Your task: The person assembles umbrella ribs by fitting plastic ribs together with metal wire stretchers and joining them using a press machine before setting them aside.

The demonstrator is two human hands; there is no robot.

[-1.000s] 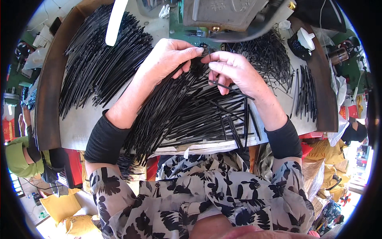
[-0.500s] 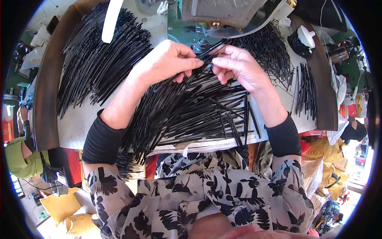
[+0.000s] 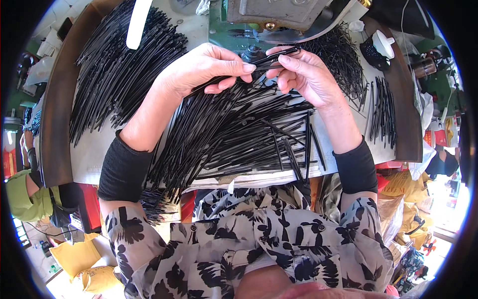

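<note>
Between both hands I hold slim black strips (image 3: 271,60), tilted with the right end higher; their exact kind and number I cannot make out. My left hand (image 3: 206,72) pinches them between thumb and fingers. At their other end my right hand (image 3: 308,74) grips with thumb and forefinger, its remaining fingers curled below. A small dark round metal part (image 3: 253,52) of the machine sits just beyond my hands. Under my wrists spreads a loose pile of similar long black strips (image 3: 224,129) on the pale worktop (image 3: 94,159).
A grey machine head (image 3: 279,12) on a green body overhangs the far middle. A dense heap of black strips (image 3: 124,65) lies left, a tangle of thinner ones (image 3: 338,65) right. A small row of strips (image 3: 382,114) lies far right. A raised brown rim (image 3: 55,129) borders the table.
Both hands have risen slightly toward the machine, and the right has shifted a little right. The strips' end now sticks out past my right thumb. The piles look the same.
</note>
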